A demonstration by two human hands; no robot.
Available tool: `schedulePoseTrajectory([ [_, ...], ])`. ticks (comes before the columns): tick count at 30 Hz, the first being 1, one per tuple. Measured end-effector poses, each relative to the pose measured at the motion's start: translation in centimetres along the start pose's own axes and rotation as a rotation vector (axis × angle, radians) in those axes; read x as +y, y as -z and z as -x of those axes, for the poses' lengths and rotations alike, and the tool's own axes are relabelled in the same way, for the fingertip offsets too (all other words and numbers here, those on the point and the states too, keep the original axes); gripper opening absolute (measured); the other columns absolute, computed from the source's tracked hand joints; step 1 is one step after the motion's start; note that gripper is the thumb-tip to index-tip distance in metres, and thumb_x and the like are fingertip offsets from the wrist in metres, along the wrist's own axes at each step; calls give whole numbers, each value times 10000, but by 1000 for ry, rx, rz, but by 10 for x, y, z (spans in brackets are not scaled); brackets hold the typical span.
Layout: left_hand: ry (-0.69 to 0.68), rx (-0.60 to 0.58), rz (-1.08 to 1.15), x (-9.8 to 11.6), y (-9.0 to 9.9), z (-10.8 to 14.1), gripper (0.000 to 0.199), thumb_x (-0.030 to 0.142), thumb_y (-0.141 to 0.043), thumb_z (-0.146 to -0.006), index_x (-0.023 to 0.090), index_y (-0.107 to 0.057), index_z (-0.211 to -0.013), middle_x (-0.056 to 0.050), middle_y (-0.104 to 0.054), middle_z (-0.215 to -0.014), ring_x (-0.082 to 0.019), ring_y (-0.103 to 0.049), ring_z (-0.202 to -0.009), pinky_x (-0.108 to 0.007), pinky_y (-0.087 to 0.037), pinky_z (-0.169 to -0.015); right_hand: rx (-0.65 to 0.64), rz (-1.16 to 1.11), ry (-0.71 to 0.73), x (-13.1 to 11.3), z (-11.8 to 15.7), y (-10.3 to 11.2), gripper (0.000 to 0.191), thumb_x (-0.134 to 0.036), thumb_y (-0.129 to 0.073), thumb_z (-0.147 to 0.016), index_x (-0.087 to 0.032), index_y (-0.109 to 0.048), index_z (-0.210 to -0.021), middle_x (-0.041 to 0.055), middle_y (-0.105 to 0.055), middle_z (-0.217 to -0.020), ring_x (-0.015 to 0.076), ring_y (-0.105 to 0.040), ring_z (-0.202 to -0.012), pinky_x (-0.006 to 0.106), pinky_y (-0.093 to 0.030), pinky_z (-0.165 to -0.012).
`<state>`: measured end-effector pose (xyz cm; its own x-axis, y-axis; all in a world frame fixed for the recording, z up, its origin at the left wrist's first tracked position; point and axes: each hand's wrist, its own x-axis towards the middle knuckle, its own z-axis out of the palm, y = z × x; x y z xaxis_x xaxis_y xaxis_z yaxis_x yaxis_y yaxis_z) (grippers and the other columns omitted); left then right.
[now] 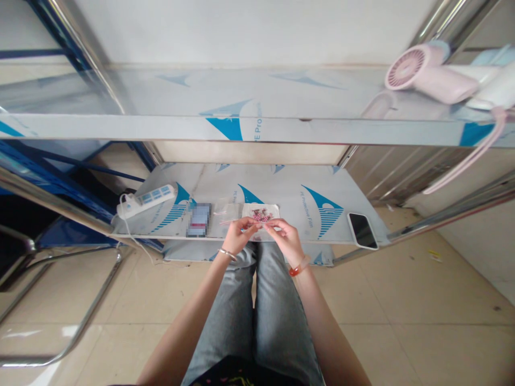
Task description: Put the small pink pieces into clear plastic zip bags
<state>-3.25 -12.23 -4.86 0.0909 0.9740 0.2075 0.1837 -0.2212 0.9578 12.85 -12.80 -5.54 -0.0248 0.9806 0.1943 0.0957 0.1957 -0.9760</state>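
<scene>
**Small tray of pink pieces worked at the front edge of a steel tabletop**

Film-covered steel formed the tabletop (306,198), with a shelf (257,128) of the same metal above it. At the near edge, directly ahead of the seated person's knees, lay a small tray (260,212) of pink pieces, placed within easy reach. Both hands met just in front of it: the left hand (237,236) and the right hand (285,236) each pinched, fingertips closed, what appeared to be a thin pale strand stretched between them; it was too fine to identify. Left of the tray lay a blurred packet (198,220), then a power strip (147,199). A phone (362,229) rested well to the right, and a pink fan (426,75) lay on the shelf.
</scene>
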Motion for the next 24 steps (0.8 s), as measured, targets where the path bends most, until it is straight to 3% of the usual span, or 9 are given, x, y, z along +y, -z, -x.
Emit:
schedulePoseTrajectory([
  [5, -19, -21, -26, 9, 1, -1, 259, 424, -676, -746, 167, -706, -758, -32, -688, -701, -148, -589, -657, -243, -453, -658, -2, 7, 11, -3, -1, 1, 271, -446, -655, -757, -189, -698, -830, 69, -676, -903, 199, -627, -824, 240, -451, -590],
  [14, 19, -41, 7, -1, -2, 0, 271, 421, -655, -763, 164, -725, -817, -50, -713, -777, -167, -622, -709, -247, -459, -664, 27, 9, 15, 2, 0, -3, 266, -444, -649, -755, -188, -676, -822, 68, -672, -899, 199, -626, -837, 250, -463, -609],
  [24, -39, -73, -69, 3, 1, 0, 232, 375, -607, -805, 166, -709, -795, -58, -723, -785, -193, -656, -765, -280, -484, -735, 45, 39, 16, 0, 2, -8, 239, -425, -657, -750, -195, -683, -809, 67, -688, -890, 199, -630, -825, 252, -452, -598],
])
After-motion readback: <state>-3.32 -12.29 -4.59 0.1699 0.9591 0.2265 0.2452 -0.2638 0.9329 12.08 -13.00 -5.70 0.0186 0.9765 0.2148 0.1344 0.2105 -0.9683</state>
